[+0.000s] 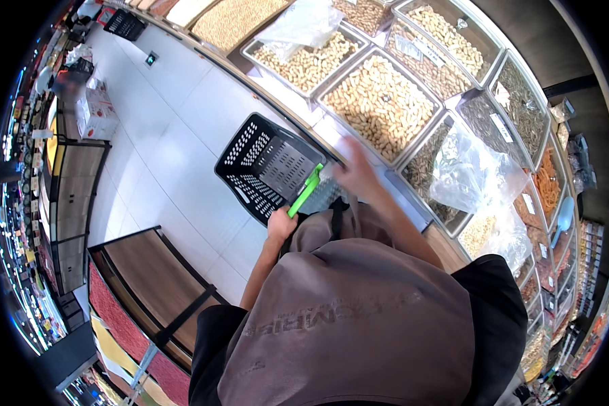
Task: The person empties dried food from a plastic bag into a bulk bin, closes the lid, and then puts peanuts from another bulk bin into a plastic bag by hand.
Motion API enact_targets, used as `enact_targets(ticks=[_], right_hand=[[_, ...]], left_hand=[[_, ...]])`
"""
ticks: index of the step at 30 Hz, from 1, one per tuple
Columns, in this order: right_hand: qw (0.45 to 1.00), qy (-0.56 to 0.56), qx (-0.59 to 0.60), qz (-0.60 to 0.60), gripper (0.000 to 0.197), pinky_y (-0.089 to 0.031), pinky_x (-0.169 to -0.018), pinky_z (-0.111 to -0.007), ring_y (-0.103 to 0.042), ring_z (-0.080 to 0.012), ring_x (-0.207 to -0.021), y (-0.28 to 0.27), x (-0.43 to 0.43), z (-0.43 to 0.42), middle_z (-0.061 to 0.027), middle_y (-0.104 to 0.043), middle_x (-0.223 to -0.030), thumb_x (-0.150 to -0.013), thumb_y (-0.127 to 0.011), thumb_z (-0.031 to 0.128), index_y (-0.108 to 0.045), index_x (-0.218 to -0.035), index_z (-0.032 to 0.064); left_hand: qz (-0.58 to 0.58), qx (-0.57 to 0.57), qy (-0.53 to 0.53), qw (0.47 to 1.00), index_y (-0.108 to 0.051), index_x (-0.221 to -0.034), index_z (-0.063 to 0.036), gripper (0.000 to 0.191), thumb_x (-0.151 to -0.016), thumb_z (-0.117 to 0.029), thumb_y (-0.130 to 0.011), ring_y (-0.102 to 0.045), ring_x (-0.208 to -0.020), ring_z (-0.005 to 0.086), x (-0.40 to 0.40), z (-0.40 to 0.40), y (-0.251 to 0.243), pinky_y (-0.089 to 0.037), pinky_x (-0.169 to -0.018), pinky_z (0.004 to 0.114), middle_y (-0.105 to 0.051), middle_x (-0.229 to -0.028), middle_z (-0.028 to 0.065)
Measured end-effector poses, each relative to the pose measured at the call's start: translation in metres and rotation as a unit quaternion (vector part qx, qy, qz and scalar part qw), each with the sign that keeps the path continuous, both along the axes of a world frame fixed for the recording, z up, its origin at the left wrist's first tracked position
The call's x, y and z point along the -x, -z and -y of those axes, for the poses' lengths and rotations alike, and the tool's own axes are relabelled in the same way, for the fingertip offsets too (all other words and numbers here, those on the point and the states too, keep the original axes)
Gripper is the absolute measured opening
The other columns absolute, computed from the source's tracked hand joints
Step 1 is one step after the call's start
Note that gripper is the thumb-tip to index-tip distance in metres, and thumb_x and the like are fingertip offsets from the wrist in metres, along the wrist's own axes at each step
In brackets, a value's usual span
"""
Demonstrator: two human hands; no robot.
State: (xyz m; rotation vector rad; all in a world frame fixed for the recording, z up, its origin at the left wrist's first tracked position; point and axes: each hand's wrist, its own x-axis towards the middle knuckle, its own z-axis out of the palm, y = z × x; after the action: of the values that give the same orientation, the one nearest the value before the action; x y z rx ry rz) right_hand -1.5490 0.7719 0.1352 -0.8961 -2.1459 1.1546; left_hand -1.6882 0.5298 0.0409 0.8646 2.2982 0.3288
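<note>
My left hand [281, 223] grips the green handle [307, 192] of a black perforated plastic shopping basket [271, 161]. Grey slotted plastic shows at the bottom of the basket, and I see no goods in it. Blurred, my right hand [356, 175] hangs beside the front edge of the bulk-food counter; whether its fingers hold anything is unclear. Just beyond that hand stands a clear bin of unshelled peanuts [380, 104]. A bin of dark striped seeds [426, 157], partly covered by a clear plastic bag [474, 170], lies to its right.
Another peanut bin [304, 63] has a plastic bag [304, 23] over it. A blue scoop [564, 218] rests among bins at right. Pale floor tiles [167, 147] run left of the counter. A wooden display stand [157, 274] is at lower left. Farther off are a carton [96, 114] and another basket [125, 24].
</note>
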Motion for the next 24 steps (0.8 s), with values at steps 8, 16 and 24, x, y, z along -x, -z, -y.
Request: enact_targets(ticks=[8, 16, 24], right_hand=[[0.857, -0.393, -0.318, 0.096, 0.053, -0.036, -0.103, -0.053, -0.054, -0.0325, -0.105, 0.079, 0.123, 0.072, -0.0142, -0.059, -0.104, -0.078, -0.066, 0.049, -0.063, -0.107, 0.0046], [0.89, -0.32, -0.262, 0.191, 0.061, -0.025, -0.114, -0.051, -0.043, -0.037, -0.128, 0.069, 0.239, 0.066, -0.0219, -0.054, -0.127, -0.091, -0.054, 0.055, -0.061, -0.114, -0.0011], [0.962, -0.141, -0.148, 0.181, 0.064, -0.033, -0.112, -0.046, -0.033, -0.0396, -0.141, 0.07, 0.319, 0.088, -0.0268, -0.027, -0.154, -0.095, -0.053, 0.029, -0.034, -0.146, -0.0033]], left_hand=[[-0.01, -0.024, 0.019, 0.999, -0.07, -0.098, -0.0049, 0.028, -0.081, -0.026, -0.064, -0.066, -0.088, 0.0438, 0.093, -0.007, 0.002, -0.053, -0.081, 0.051, -0.068, -0.089, 0.026], [0.12, -0.157, 0.027, 0.98, -0.072, -0.092, -0.0019, 0.026, -0.084, -0.026, -0.067, -0.07, -0.078, 0.0349, 0.216, -0.022, 0.042, -0.053, -0.07, 0.045, -0.07, -0.079, 0.0223], [0.323, -0.148, -0.188, 0.916, -0.067, -0.087, -0.0013, 0.019, -0.089, -0.02, -0.063, -0.053, -0.056, 0.0115, 0.308, -0.069, 0.041, -0.04, -0.05, 0.03, -0.063, -0.07, 0.0023]])
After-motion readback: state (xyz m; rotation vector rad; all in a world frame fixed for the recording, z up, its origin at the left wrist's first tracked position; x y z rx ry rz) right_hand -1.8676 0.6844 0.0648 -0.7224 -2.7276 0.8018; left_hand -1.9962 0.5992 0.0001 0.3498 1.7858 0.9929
